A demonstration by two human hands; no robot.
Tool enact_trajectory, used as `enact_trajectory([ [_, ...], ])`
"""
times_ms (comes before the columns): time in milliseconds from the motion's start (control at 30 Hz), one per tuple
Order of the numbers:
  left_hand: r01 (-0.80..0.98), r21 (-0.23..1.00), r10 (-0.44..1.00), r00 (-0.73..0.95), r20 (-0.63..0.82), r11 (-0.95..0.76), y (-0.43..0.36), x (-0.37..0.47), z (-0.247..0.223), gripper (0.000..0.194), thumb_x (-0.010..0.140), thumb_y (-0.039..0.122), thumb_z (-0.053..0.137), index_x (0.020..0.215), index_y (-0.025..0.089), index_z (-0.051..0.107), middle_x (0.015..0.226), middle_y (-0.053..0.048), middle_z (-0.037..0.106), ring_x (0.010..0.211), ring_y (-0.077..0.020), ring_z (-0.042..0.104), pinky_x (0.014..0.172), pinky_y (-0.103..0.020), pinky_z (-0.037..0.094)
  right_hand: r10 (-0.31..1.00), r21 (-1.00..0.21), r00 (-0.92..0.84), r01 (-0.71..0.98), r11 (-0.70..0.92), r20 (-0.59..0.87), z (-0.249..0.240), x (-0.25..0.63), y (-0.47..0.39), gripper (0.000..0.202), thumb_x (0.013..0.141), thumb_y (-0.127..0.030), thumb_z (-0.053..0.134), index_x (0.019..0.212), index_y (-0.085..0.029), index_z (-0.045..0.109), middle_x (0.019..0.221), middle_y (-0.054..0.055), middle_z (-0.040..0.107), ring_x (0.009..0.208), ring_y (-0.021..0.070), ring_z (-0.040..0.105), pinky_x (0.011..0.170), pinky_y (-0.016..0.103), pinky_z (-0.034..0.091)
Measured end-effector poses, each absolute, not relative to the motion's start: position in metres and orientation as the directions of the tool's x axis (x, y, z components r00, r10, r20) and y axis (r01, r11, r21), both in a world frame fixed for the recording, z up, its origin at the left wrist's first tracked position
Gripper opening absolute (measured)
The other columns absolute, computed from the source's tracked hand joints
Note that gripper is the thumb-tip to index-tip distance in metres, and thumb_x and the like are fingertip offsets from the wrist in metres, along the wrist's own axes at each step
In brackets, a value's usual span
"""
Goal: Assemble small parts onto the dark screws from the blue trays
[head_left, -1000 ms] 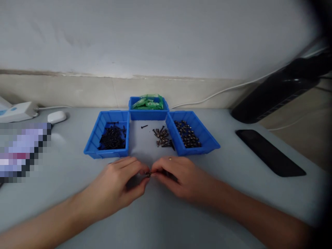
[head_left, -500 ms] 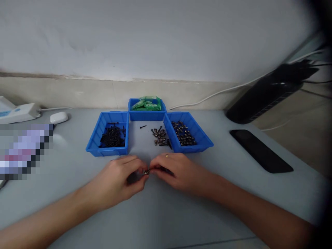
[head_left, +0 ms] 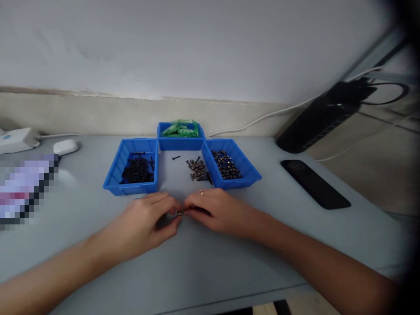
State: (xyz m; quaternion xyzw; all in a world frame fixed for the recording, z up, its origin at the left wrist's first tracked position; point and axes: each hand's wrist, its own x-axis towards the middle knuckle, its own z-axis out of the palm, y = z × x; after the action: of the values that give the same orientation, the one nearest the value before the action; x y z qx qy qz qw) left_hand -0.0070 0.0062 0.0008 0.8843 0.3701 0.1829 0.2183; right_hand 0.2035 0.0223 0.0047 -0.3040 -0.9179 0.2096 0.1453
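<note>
Between my two hands is a small brass-coloured metal piece (head_left: 180,213). The thumb and fingertips of my left hand (head_left: 149,218) pinch it from the left, and my right hand (head_left: 216,210) pinches it from the right. Its exact shape is too small to tell. Beyond my hands, a loose pile of brass-coloured fittings and dark screws (head_left: 197,169) lies on the table, with a single dark screw (head_left: 176,157) apart from it. The left blue bin (head_left: 131,189) holds black screws; the right blue bin (head_left: 241,182) holds brass-coloured pieces.
A third blue bin (head_left: 181,143) with green plastic packets stands at the back. To the right are a flat black object (head_left: 315,183) and a black bottle (head_left: 323,118). A white case (head_left: 65,147) and a blurred-out screen (head_left: 28,183) are at the left.
The whole view has shifted, so the bins and hands appear slightly further left. Both hands keep their pinch on the small piece, with little visible change.
</note>
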Motion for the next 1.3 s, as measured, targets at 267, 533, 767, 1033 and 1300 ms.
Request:
enact_trajectory([
  [267,0.592,0.466,0.724,0.668,0.173,-0.658,0.008,-0.008,0.003,0.01,0.087,0.023,0.049,0.08,0.017,0.054,0.073,0.0,0.054,0.066,-0.014,0.052,0.058,-0.024,0.038,0.649,-0.489,-0.744,0.51,0.707,0.162,0.005,0.203,0.022,0.007,0.087,-0.016,0.052,0.087,-0.017,0.059,0.079,0.001,0.063,0.074,0.013,0.057,0.068,0.023,0.04],
  [533,0.491,0.55,0.698,0.666,0.264,-0.676,0.008,-0.007,0.001,0.009,0.089,0.022,0.05,0.09,0.017,0.057,0.077,-0.001,0.056,0.071,-0.014,0.054,0.063,-0.024,0.042,0.678,-0.547,-0.72,0.511,0.663,0.149,0.003,0.201,0.022,0.007,0.083,-0.013,0.054,0.077,-0.016,0.056,0.071,-0.001,0.06,0.065,0.0106,0.055,0.06,0.021,0.037],
  [767,0.478,0.559,0.697,0.659,0.282,-0.678,0.009,-0.008,-0.001,0.01,0.089,0.023,0.051,0.093,0.018,0.058,0.08,-0.001,0.058,0.075,-0.0147,0.056,0.065,-0.025,0.044,0.676,-0.568,-0.725,0.503,0.651,0.132,0.006,0.201,0.021,0.008,0.085,-0.016,0.052,0.079,-0.016,0.057,0.072,0.0,0.061,0.066,0.0111,0.056,0.062,0.021,0.038],
  [1033,0.559,0.522,0.729,0.656,0.196,-0.644,0.009,-0.011,-0.001,0.011,0.089,0.022,0.049,0.092,0.017,0.059,0.078,-0.002,0.058,0.072,-0.0157,0.055,0.063,-0.026,0.043,0.696,-0.507,-0.703,0.55,0.664,0.148,0.013,0.199,0.02,0.009,0.086,-0.017,0.051,0.08,-0.017,0.059,0.072,0.001,0.061,0.065,0.0124,0.055,0.061,0.022,0.038],
  [1300,0.534,0.535,0.708,0.681,0.188,-0.655,0.006,-0.006,0.004,0.009,0.085,0.014,0.051,0.077,0.016,0.055,0.073,-0.001,0.056,0.067,-0.0138,0.054,0.059,-0.024,0.041,0.642,-0.494,-0.729,0.479,0.726,0.236,0.013,0.197,0.011,0.009,0.085,-0.018,0.051,0.084,-0.016,0.059,0.074,0.001,0.06,0.068,0.0121,0.055,0.064,0.022,0.04],
])
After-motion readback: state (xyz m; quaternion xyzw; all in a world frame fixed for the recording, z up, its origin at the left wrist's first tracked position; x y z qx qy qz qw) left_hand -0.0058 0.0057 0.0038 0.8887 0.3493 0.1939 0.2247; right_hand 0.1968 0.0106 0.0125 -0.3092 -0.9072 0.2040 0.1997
